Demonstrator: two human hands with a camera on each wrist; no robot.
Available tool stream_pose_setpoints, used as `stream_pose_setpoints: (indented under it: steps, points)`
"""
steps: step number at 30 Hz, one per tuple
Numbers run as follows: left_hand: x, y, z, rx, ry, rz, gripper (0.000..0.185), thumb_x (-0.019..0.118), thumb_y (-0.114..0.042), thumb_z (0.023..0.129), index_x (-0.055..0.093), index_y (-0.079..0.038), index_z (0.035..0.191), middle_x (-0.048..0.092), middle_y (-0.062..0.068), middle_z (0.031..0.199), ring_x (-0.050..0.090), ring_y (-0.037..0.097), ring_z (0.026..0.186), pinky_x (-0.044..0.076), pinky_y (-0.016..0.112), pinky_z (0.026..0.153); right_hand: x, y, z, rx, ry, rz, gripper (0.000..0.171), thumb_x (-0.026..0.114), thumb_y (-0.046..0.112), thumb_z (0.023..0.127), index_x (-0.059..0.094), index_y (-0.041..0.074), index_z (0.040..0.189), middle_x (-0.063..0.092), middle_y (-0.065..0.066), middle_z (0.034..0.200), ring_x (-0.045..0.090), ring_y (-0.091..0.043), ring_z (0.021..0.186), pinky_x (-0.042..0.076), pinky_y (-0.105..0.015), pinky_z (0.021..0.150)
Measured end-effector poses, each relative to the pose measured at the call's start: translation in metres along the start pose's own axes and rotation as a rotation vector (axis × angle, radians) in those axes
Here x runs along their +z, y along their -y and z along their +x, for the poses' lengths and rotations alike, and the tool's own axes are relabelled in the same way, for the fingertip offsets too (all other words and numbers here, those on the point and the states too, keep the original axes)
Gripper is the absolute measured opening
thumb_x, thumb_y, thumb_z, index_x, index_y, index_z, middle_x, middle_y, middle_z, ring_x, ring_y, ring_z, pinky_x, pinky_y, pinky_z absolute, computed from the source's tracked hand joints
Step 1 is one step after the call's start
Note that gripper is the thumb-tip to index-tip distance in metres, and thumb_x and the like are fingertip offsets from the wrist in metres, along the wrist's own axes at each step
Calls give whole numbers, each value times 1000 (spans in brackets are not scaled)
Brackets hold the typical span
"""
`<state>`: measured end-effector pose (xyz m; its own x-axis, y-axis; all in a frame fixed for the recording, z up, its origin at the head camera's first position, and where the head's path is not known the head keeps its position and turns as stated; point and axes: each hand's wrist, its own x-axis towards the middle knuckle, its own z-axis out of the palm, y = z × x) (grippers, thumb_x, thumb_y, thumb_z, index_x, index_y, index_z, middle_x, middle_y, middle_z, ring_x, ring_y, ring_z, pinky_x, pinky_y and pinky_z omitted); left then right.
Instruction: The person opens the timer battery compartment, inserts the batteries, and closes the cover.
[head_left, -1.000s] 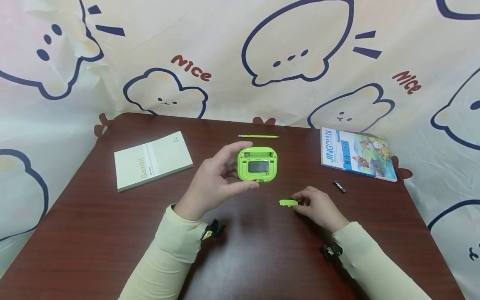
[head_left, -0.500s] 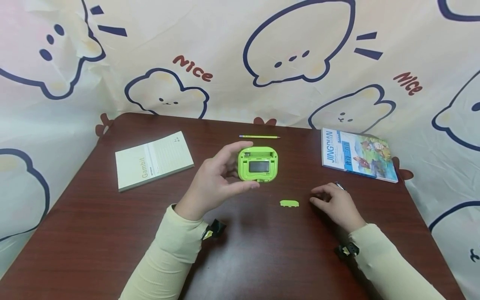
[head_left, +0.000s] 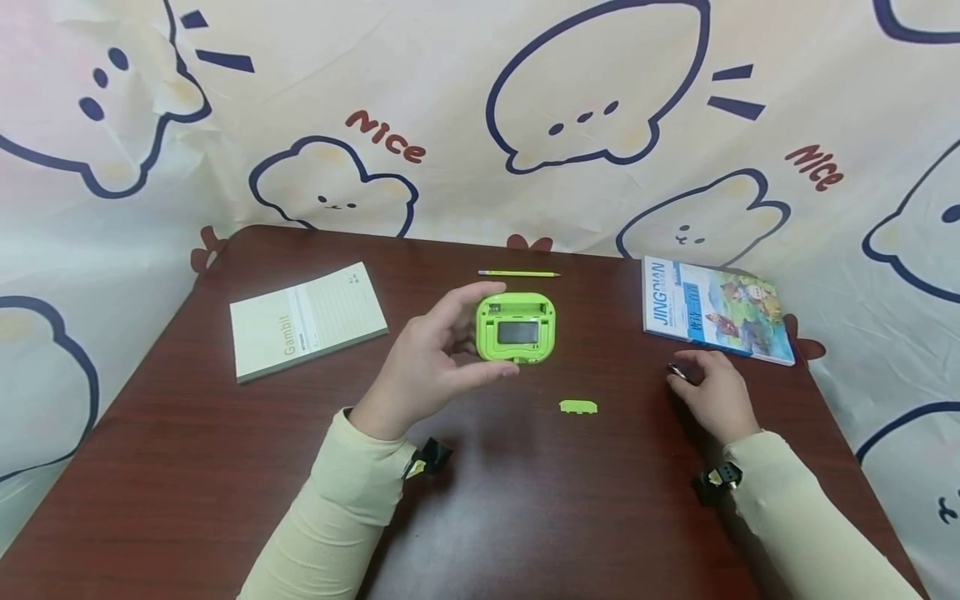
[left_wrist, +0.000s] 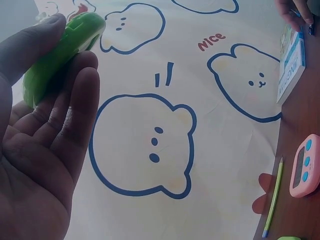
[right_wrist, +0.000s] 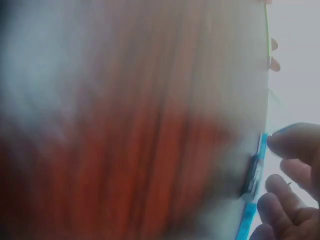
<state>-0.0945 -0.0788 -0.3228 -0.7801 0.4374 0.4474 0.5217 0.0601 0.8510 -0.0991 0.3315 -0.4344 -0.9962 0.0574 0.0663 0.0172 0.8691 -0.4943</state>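
My left hand (head_left: 438,354) holds up a green digital timer (head_left: 516,329) by its left side, thumb below and fingers above. The timer's back faces me, with an uncovered battery slot along the top and a dark rectangle in the middle. Over the table at the right, my right hand (head_left: 716,392) has its thumb and forefinger on either side of a small battery (head_left: 677,372). In the right wrist view the battery (right_wrist: 251,176) lies just beside the fingertips; whether they touch it I cannot tell. A green battery cover (head_left: 578,407) lies between the hands.
A notebook (head_left: 307,321) lies at the left and a picture book (head_left: 720,308) at the right. Towards the back is a yellow pencil (head_left: 519,273). The left wrist view also shows a pink timer (left_wrist: 306,167) with blue buttons, near the pencil.
My right hand has let go of the battery cover, leaving it on the table, and moved right to the battery. The left hand and green timer have stayed in place.
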Motion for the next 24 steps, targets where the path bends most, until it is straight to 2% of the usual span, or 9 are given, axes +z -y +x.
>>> stream_pose_setpoints:
  steps: [4, 8, 11, 16, 19, 24]
  points:
    - [0, -1, 0, 1, -2, 3, 84, 85, 5, 75, 45, -14, 146, 70, 7, 122, 72, 14, 96, 62, 32, 74, -2, -6, 6, 40, 51, -20, 40, 67, 14, 95, 59, -6, 128, 58, -27, 116, 55, -39, 98, 47, -59, 87]
    - [0, -2, 0, -2, -4, -2, 84, 85, 5, 75, 45, -14, 146, 69, 6, 123, 71, 14, 97, 62, 30, 75, -2, -8, 8, 68, 84, -25, 35, 64, 14, 96, 61, -4, 125, 61, -19, 102, 55, -32, 88, 47, -48, 77]
    - [0, -2, 0, -5, -3, -4, 84, 85, 4, 75, 45, -14, 146, 69, 6, 124, 71, 14, 98, 62, 30, 76, -2, -7, 8, 64, 92, -24, 35, 63, 13, 95, 60, -3, 126, 60, -16, 99, 53, -30, 86, 46, -45, 76]
    - [-1, -2, 0, -5, -4, -8, 83, 85, 4, 75, 45, -14, 146, 68, 7, 124, 71, 15, 98, 62, 30, 76, -2, -3, 5, 15, 49, -16, 39, 63, 8, 93, 58, -1, 131, 58, -19, 106, 54, -34, 92, 49, -54, 83]
    - [-1, -3, 0, -3, -7, -11, 83, 85, 4, 75, 45, -14, 146, 69, 7, 123, 71, 15, 99, 62, 30, 76, -2, 0, 4, -26, 9, -7, 37, 63, 7, 92, 61, 1, 128, 58, -21, 111, 55, -36, 96, 49, -58, 86]
    - [-1, -3, 0, -3, -8, -9, 83, 85, 3, 76, 45, -14, 146, 69, 6, 123, 71, 14, 98, 62, 30, 76, -1, 9, -2, -66, -34, 15, 31, 64, 7, 92, 65, 2, 122, 59, -19, 110, 56, -34, 96, 50, -58, 85]
